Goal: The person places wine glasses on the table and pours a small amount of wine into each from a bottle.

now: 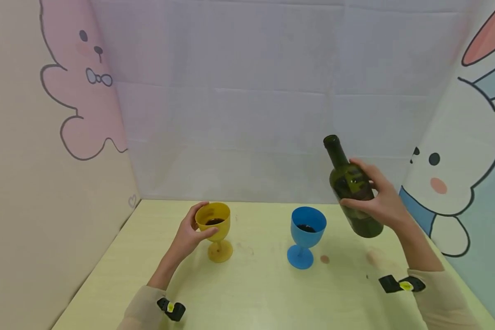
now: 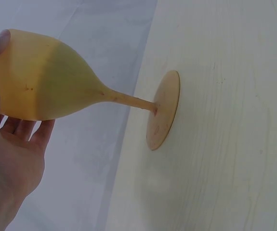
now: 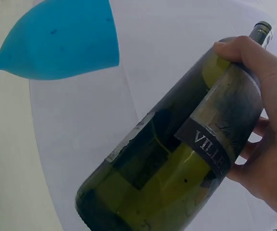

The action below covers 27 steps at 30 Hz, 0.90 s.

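My left hand (image 1: 188, 234) holds a yellow goblet (image 1: 221, 233) by its bowl, thumb on the near side and fingers round the back. Dark liquid lies in the bowl. In the left wrist view the goblet's round foot (image 2: 164, 110) is at the tabletop. My right hand (image 1: 382, 201) grips a green glass wine bottle (image 1: 348, 183) round its body, off the table and tilted, with its neck up and to the left. A torn, dark-banded label (image 3: 210, 144) shows in the right wrist view. Left of the bottle stands a blue goblet (image 1: 307, 236), untouched and upright, with dark liquid inside.
Both goblets are on a pale yellow wooden table (image 1: 247, 293). A white cloth (image 1: 231, 114) hangs behind its far edge. Walls with cartoon animals flank both sides. A brown spot (image 1: 324, 259) marks the table near the blue goblet. Each sleeve carries a black wrist device.
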### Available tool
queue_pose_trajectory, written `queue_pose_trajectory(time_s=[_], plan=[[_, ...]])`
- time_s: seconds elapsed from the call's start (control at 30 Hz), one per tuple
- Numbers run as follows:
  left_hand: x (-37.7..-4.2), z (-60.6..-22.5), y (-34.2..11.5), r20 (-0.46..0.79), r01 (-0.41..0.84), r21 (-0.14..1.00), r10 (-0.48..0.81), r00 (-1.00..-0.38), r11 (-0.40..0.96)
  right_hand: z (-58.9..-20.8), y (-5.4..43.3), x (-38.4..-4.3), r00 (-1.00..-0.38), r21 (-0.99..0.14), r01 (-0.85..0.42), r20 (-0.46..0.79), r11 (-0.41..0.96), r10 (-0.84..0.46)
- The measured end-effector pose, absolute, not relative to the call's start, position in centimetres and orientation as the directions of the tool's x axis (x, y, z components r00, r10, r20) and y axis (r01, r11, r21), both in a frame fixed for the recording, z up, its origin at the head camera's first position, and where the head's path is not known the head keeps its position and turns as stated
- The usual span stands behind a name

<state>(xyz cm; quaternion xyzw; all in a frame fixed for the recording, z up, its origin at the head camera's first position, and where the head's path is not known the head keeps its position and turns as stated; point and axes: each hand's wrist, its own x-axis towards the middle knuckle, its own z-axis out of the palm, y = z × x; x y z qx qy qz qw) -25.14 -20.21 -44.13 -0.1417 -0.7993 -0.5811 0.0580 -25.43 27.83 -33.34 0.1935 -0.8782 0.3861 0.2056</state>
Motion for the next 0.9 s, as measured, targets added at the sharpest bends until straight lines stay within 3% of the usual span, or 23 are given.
queue_pose_trajectory(time_s=[0.23,0.5,0.9], plan=[[-25.4,-44.8,-21.0,0.265,0.297,0.912,0.147,-0.953,0.281,-34.8,30.2,-25.4,-0.886,-0.663,-0.441,0.432,0.605,-0.172],[-25.5,-44.8,-21.0,0.272,0.306,0.912,0.154,-0.950,0.273,-37.6,33.6,-25.2,-0.887,-0.736,-0.446,0.440,0.509,-0.141],[-25.7,-45.1,-20.5,0.271,0.307,0.907,0.159,-0.949,0.289,-40.7,37.4,-24.2,-0.922,-0.773,-0.356,0.382,0.526,-0.062]])
